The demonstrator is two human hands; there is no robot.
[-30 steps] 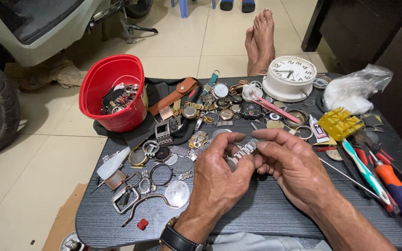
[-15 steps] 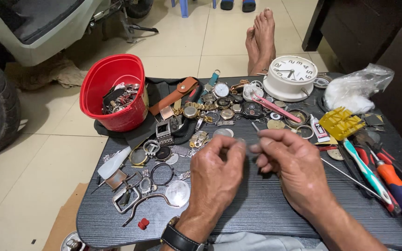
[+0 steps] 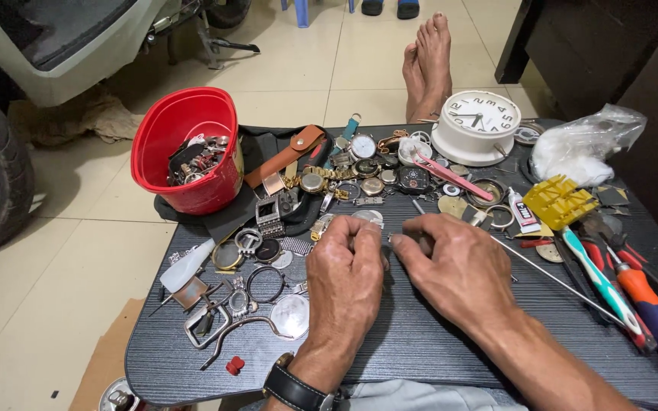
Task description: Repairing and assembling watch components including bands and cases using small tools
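Observation:
My left hand (image 3: 348, 274) and my right hand (image 3: 451, 270) rest low on the black table (image 3: 420, 350), knuckles up, fingertips meeting at the middle. Both have their fingers curled shut. The metal watch band they held a moment ago is hidden under the fingers. Just beyond the fingertips lie a round watch glass (image 3: 367, 218) and a heap of watch cases and parts (image 3: 344, 179). A black wristwatch (image 3: 295, 388) is on my left wrist.
A red bucket (image 3: 184, 99) of parts stands at the back left, a white clock (image 3: 481, 122) at the back right. Screwdrivers (image 3: 649, 304), a yellow plastic piece (image 3: 557, 202), a thin metal rod (image 3: 550, 278) and a plastic bag (image 3: 580, 144) lie on the right. Loose rings and frames (image 3: 230, 304) lie left.
The hands came down from a raised hold onto the table and drew together. The metal watch band, plain between them a second ago, is now covered by the fingers.

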